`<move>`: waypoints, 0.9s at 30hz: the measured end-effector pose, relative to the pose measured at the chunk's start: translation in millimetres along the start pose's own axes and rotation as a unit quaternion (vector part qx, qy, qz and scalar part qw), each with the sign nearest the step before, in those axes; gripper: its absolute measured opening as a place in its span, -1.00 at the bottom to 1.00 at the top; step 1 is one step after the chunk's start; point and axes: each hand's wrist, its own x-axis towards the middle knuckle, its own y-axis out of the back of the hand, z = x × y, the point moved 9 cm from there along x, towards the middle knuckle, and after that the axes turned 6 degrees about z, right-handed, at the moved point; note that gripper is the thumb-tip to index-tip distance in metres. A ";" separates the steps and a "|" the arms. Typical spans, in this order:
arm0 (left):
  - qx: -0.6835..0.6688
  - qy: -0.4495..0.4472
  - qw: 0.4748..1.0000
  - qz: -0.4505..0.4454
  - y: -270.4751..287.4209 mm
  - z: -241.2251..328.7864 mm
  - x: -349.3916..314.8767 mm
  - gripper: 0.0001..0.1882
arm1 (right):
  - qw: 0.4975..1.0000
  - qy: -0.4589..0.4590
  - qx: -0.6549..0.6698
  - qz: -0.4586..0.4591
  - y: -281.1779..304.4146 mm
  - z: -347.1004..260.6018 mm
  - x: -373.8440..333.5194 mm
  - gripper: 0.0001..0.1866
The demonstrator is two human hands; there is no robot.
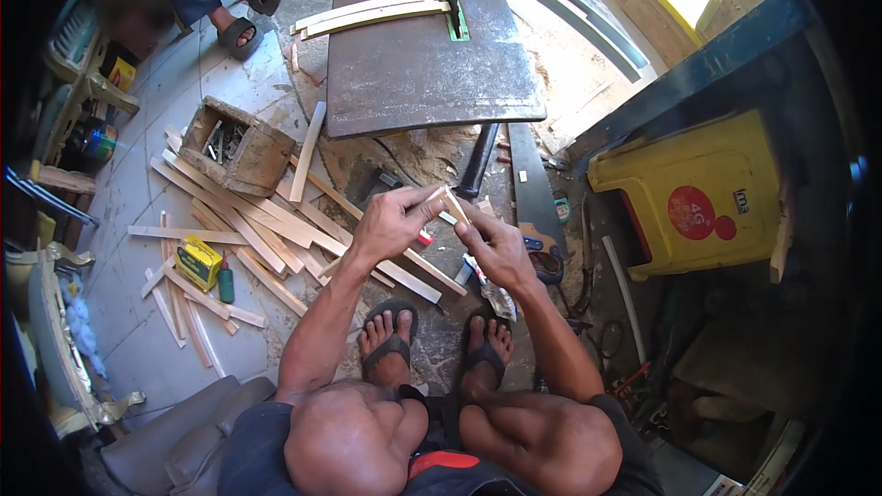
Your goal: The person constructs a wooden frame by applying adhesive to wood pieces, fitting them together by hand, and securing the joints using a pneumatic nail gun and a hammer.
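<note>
On the near side of the desk [432, 73], a small pale wood piece [456, 207] is located between the two hands, above the floor [179, 83]. The fingers of the left hand [390, 223] pinch its left end; the fingers of the right hand [499, 253] grip its right end. Whether it comprises one part or two cannot be told. A handsaw [536, 200] lies right of the right hand. Loose wood strips [266, 243] lie left, beside an open wooden box [260, 163]. Two curved strips [372, 18] rest on the desk's far portion.
</note>
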 end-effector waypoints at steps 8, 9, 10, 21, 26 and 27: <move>-0.253 0.217 0.942 -0.029 -5.7 -34.4 -30.3 -0.49 | 0.991 -0.022 0.109 0.070 -25.6 60.3 -23.1 -0.48; -0.318 0.252 0.914 -0.026 -6.8 -38.0 -38.0 -0.48 | 0.989 -0.015 0.120 0.081 -21.5 58.1 -23.9 -0.48; -0.319 0.256 0.910 -0.063 -9.7 -43.9 -44.3 -0.42 | 0.994 -0.034 0.080 0.062 -13.4 55.0 -25.6 -0.43; -0.318 0.244 0.911 -0.092 -22.2 -34.8 -56.8 -0.44 | 0.978 -0.113 -0.165 0.055 3.4 151.4 -58.3 -0.50; -0.269 0.272 0.920 -0.082 -23.2 -48.2 -73.5 -0.47 | 0.973 -0.061 -0.223 0.024 -9.2 127.3 -43.9 -0.58; -0.265 0.273 0.921 -0.083 -25.4 -44.6 -73.5 -0.47 | 0.967 -0.052 -0.250 0.024 -7.4 123.3 -45.4 -0.58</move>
